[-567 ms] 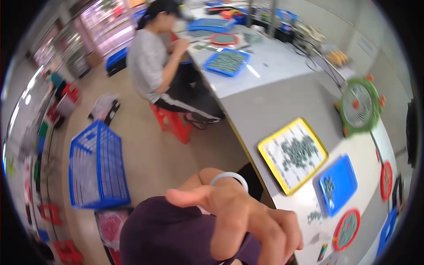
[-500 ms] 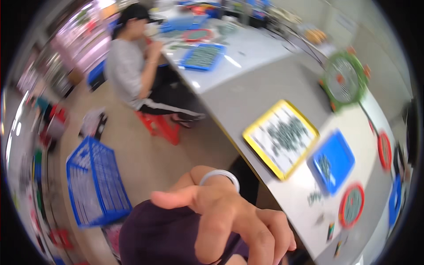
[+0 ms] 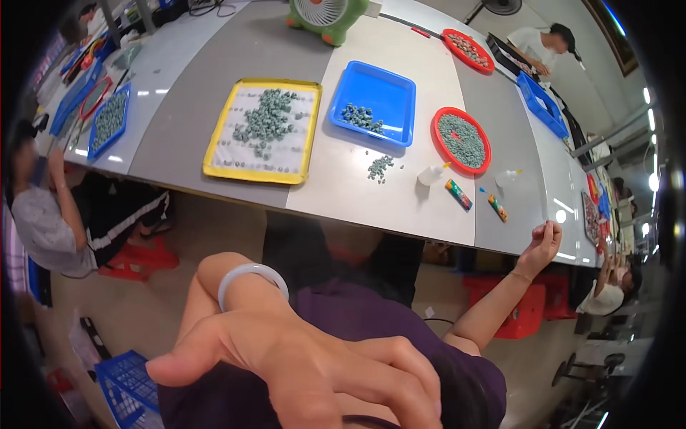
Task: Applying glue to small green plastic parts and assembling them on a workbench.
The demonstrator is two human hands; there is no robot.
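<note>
My left hand (image 3: 307, 350), a pale bangle (image 3: 254, 275) round its wrist, is raised close before the view, fingers spread and apparently holding nothing. Part of its fingertips falls outside the lower edge. Off to the right, my right hand (image 3: 543, 247) is at the table's front edge, its fingers curled together in a pinch; whatever is between them, if anything, is too small to make out. Nearest to it on the table lie a small green-and-orange tube (image 3: 497, 208) and a white squeeze bottle (image 3: 506, 178) with a yellow tip.
Small grey-green pieces fill a yellow-rimmed tray (image 3: 209, 163), a blue tray (image 3: 371, 82) and a red round tray (image 3: 438, 146). Some lie loose (image 3: 379, 168). A second squeeze bottle (image 3: 430, 175) and tube (image 3: 458, 194) stand nearby. A green fan (image 3: 329, 21) is behind. People sit left, right and across.
The view has swung to the right, so the table now runs across it and my right hand has come in. My left hand stays raised close by, fingers spread.
</note>
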